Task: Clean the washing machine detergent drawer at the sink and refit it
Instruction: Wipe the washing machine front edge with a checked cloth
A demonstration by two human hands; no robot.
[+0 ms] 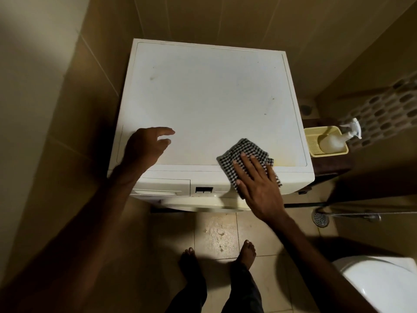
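A white front-loading washing machine (209, 98) stands against the tiled wall, seen from above. Its detergent drawer (161, 188) sits closed in the front panel at the upper left. My right hand (259, 184) lies flat with straight fingers on a black-and-white checked cloth (244, 152), pressing it onto the machine's front right corner. My left hand (145, 146) hovers or rests over the front left of the top with fingers loosely spread and nothing in it.
A yellow basket (312, 141) holding a spray bottle (336, 138) sits on a dark ledge right of the machine. A white toilet (383, 285) is at bottom right, a floor drain (320, 219) and hose beside it. My bare feet stand on the tiled floor.
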